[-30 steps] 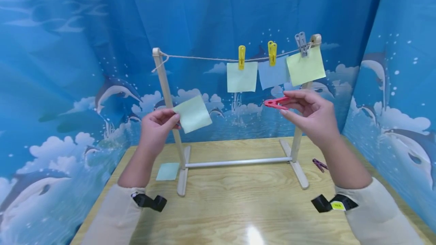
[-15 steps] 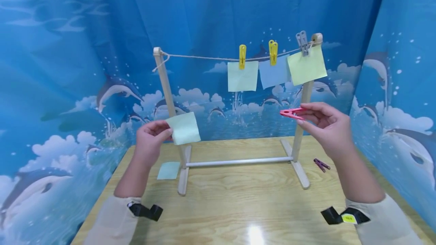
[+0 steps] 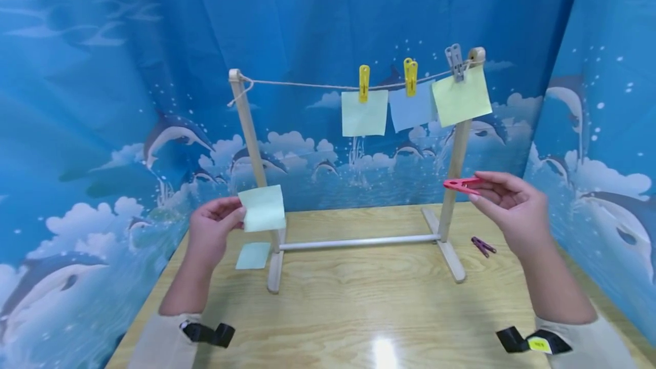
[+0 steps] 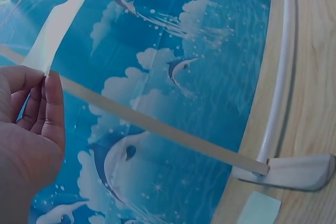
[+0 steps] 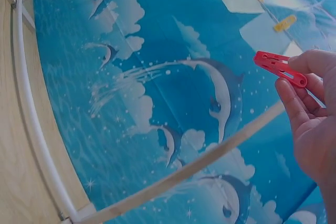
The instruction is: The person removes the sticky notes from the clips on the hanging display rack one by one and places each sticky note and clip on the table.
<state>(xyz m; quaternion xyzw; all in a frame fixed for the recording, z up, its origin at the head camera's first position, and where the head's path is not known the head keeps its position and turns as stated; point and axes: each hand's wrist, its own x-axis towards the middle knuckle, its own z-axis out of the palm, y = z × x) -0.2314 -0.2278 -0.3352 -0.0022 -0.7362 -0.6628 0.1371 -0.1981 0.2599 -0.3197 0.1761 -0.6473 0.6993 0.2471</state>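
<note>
My left hand [image 3: 215, 226] pinches a pale green paper square [image 3: 263, 208] by its left edge, in front of the stand's left post. In the left wrist view that paper [image 4: 59, 30] rises from between thumb and fingers. On the right, my right hand [image 3: 517, 209] holds a red clothespin [image 3: 461, 185] between thumb and fingertips, near the right post. Above, a string [image 3: 302, 84] carries a pale green paper [image 3: 364, 115] and a blue paper [image 3: 413, 110] under yellow clothespins [image 3: 364, 83]. A yellow-green paper [image 3: 462, 98] hangs from a grey clothespin [image 3: 455, 61] at the right end.
The wooden stand [image 3: 248, 124] has two posts joined by a white bar [image 3: 353, 242] low over the table [image 3: 338, 312]. Another pale green paper [image 3: 253, 255] lies by the left foot. A purple clothespin [image 3: 483, 247] lies right of the right foot. A blue curtain [image 3: 318, 16] surrounds the table.
Both hands have moved down and apart: the left with its paper toward the left, the right with the red clothespin toward the right. The hanging papers stay put.
</note>
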